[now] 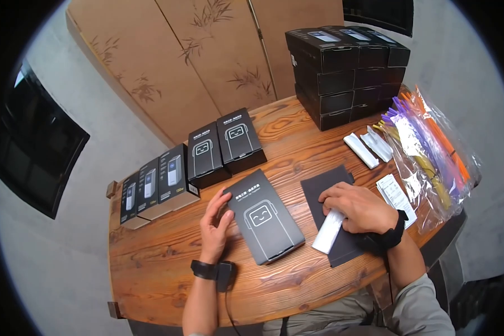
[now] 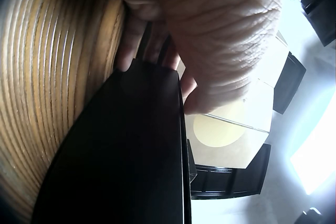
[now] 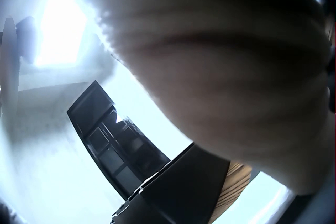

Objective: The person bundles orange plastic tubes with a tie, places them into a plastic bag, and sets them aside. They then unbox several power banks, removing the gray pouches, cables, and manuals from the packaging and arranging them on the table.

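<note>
A black box [image 1: 252, 235] with a white line-drawn smiling face lies on the wooden table, in front of the person. Along its left edge rests the left hand [image 1: 213, 227], fingers fairly straight and thumb by the corner; the left wrist view shows these fingers [image 2: 152, 45] at the dark box side [image 2: 121, 145]. The right hand [image 1: 361, 207] grips a narrow white wrapped packet [image 1: 326, 238], its near end sticking out below the fingers. Under that hand lies a flat dark piece [image 1: 313, 193], partly covered. In the right wrist view the hand [image 3: 220, 77] fills much of the picture.
Several black boxes [image 1: 201, 151] stand in a row at the back left, with a tall stack of boxes [image 1: 336, 78] at the back right. Two white packets [image 1: 361, 151], a printed slip [image 1: 397, 196] and a clear bag of coloured sticks [image 1: 431, 151] lie right. A cable [image 1: 228, 308] trails from the left wrist.
</note>
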Demonstrator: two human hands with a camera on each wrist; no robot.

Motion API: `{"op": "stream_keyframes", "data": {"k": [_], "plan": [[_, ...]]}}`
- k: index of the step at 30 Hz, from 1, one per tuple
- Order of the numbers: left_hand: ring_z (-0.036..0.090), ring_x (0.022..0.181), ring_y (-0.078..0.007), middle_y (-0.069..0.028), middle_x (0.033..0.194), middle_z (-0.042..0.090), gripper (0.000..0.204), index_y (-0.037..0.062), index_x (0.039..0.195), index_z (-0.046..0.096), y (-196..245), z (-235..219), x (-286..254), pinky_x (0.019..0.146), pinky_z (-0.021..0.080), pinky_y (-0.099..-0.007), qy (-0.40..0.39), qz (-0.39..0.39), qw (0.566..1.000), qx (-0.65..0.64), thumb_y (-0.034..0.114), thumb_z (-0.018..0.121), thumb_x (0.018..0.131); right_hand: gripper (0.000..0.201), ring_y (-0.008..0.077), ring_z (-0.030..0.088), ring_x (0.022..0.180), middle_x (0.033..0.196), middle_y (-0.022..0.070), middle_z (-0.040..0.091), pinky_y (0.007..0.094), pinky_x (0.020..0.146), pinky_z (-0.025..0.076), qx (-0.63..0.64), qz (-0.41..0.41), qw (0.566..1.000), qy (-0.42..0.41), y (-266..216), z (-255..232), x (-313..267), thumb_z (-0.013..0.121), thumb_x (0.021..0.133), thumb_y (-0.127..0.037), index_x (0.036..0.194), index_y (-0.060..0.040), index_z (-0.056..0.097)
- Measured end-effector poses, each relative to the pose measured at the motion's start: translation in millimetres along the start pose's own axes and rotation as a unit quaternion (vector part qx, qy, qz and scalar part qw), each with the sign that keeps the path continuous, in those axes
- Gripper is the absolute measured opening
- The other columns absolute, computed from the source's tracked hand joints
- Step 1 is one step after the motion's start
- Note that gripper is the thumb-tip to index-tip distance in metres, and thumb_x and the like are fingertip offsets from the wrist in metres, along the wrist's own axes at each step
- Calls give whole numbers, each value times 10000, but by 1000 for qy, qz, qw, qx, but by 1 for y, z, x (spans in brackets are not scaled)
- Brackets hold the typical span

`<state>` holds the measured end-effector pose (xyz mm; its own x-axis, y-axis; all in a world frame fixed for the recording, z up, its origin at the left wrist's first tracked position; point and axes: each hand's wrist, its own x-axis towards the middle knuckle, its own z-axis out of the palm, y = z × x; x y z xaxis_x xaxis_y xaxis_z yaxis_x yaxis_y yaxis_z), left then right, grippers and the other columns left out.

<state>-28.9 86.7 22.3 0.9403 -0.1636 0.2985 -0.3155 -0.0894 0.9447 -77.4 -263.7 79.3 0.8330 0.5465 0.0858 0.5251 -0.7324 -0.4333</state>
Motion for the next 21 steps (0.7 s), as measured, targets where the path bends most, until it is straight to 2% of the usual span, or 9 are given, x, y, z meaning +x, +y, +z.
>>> {"op": "stream_keyframes", "data": {"k": [5,8,11,14,17,20,21], "plan": [[455,1328,-234,-143,1454,464,391,14,1278,610,-1,-2,0,1083,375,-335,0,1,1000,10,83,641,894,339,280,551,1150,1208,38,619,385,950,452,-29,-38,999,19,7,6,-2,662,680,69,989,-69,666],[461,1322,-231,-138,1456,461,395,20,1283,608,-1,-1,0,1069,391,-331,3,-4,1000,-2,83,647,895,391,277,538,1193,1232,33,617,394,966,434,-107,-55,992,28,0,-1,-4,662,681,73,1044,-74,678],[464,1319,-228,-136,1462,451,395,22,1286,605,-1,0,0,1061,401,-329,2,-6,1000,-4,76,644,897,413,284,518,1238,1237,58,624,391,1005,418,-83,-54,994,43,-1,-8,-3,655,696,66,1084,-72,683],[465,1315,-227,-140,1463,446,389,22,1284,605,-4,-1,2,1053,412,-326,-2,-4,1000,-10,68,639,898,429,309,503,1258,1249,107,621,415,1067,381,27,-39,998,-45,3,-10,-4,603,713,79,1117,-46,669],[470,1308,-230,-146,1460,445,380,21,1277,606,-6,-3,3,1040,430,-325,-6,-8,1000,-26,60,635,900,425,319,496,1268,1260,113,620,412,1083,372,16,-56,996,-74,11,-7,-3,678,719,-12,1143,-46,664],[477,1294,-234,-149,1452,445,364,15,1266,607,-1,-2,2,1019,459,-328,0,-23,997,-70,53,632,905,471,331,496,1266,1249,120,625,415,1082,373,41,-46,996,-69,3,-12,-3,776,702,-143,1149,-47,664],[477,1294,-233,-148,1451,446,362,15,1265,608,-1,-2,1,1015,464,-328,2,-29,996,-85,52,632,906,614,349,478,1285,1281,123,610,421,1088,366,37,-27,996,-75,1,-11,-3,831,666,-245,1215,-51,634]]}}
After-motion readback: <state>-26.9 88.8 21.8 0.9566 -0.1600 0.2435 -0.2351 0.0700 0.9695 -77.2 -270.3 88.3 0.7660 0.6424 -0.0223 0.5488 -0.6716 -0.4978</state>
